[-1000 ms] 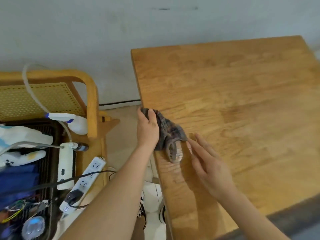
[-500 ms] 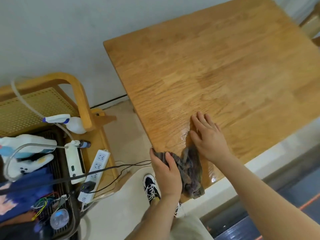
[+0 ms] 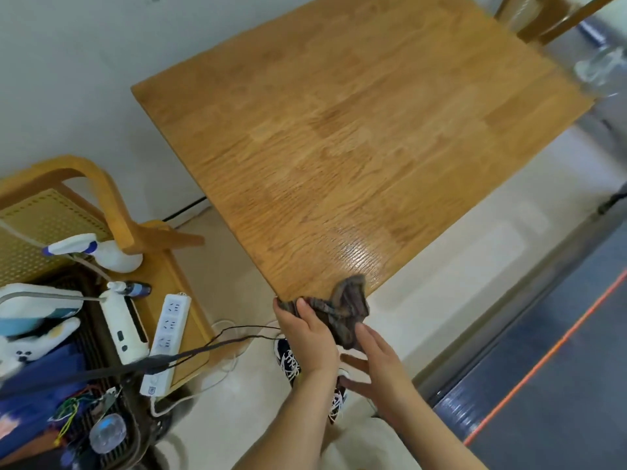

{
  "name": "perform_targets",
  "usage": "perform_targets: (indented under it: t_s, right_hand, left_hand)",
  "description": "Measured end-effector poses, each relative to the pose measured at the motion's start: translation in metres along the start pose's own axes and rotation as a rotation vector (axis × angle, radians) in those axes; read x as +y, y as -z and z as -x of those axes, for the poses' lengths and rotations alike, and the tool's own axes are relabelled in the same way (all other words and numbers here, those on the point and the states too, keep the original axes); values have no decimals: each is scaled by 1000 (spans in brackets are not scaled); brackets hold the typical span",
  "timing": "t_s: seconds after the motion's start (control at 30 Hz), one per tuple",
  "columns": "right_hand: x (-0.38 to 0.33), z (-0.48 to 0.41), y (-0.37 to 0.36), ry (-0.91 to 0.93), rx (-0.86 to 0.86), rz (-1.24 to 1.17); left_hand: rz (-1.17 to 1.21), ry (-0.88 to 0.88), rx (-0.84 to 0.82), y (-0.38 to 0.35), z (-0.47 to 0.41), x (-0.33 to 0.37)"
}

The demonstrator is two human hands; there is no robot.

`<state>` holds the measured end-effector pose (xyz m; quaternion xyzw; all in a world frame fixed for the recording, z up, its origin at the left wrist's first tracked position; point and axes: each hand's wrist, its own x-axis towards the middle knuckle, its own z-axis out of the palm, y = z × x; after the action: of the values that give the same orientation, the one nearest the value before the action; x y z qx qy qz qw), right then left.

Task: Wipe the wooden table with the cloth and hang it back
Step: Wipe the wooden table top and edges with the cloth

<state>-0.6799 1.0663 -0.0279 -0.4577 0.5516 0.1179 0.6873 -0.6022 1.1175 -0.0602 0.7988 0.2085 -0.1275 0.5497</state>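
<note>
The wooden table (image 3: pixel 356 137) fills the upper middle, with a wet sheen near its near corner. A crumpled brown-grey cloth (image 3: pixel 344 308) hangs off that corner, mostly past the edge. My left hand (image 3: pixel 310 337) grips the cloth from the left, thumb on top. My right hand (image 3: pixel 380 354) is off the table just below the cloth, fingers spread, fingertips touching the cloth's lower edge.
Left of the table stands a wooden chair (image 3: pixel 101 201) with a spray bottle (image 3: pixel 98 252), a white power strip (image 3: pixel 166 337), cables and gadgets on it. Black-and-white shoes (image 3: pixel 290 362) show on the pale floor below. Another chair (image 3: pixel 543 15) is at the top right.
The cloth has been dragged along the table's left edge down to the near corner and off it. My right hand has left the tabletop and come under the cloth. The view has tilted.
</note>
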Motion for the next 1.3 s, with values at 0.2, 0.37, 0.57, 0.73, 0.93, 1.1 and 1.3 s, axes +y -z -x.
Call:
perform_targets:
  t_s: [0.2, 0.37, 0.57, 0.73, 0.93, 1.1, 1.3]
  right_hand:
    - [-2, 8, -2, 265, 178, 248]
    - [-11, 28, 25, 211, 151, -87]
    - [-16, 38, 41, 245, 217, -317]
    - [-6, 9, 21, 101, 204, -224]
    - [-6, -21, -46, 130, -30, -391]
    - [-22, -39, -86, 167, 336, -521]
    - [-105, -98, -15, 218, 632, -412]
  left_hand:
    - [-135, 149, -218, 20, 29, -12]
    - [-145, 85, -261, 47, 67, 15]
    - [-363, -561, -367, 35, 58, 83]
    - [-807, -693, -597, 9, 6, 73]
    - [-760, -679, -659, 19, -31, 58]
    - [-821, -816, -607, 19, -57, 61]
    - [-910, -968, -547, -7, -84, 72]
